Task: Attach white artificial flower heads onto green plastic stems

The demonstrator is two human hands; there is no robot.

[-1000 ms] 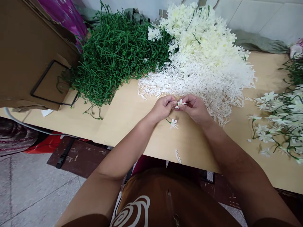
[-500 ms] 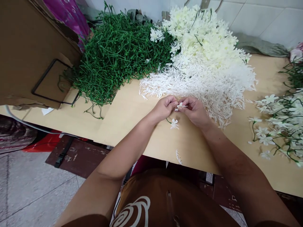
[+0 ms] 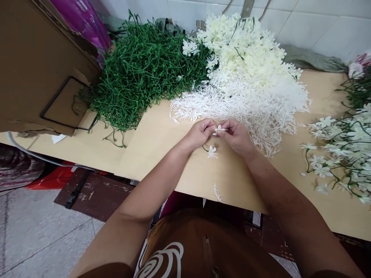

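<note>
My left hand (image 3: 202, 133) is closed in a pinch on a green artificial flower stem (image 3: 205, 148). One white flower (image 3: 212, 152) on that stem hangs just below my fingers. Between my two hands is another small white artificial flower (image 3: 219, 130). My right hand (image 3: 237, 135) pinches this flower from the right side, thumb and fingertips together. The fingers hide where flower and stem meet. Right behind my hands lies a heap of thin white stamens (image 3: 232, 102), and a few loose white stamens (image 3: 217, 192) rest near the table edge.
Green stems (image 3: 145, 73) are piled at the back left, white petals (image 3: 246, 50) at the back centre. Several finished-looking white flowers (image 3: 348, 150) lie on the right of the brown table (image 3: 162, 154). A cardboard box (image 3: 34, 69) with a black wire frame (image 3: 55, 96) stands left.
The view has tilted and shifted slightly. Both hands keep the same pinch on the flower and stem, with the white flower between them turned a little.
</note>
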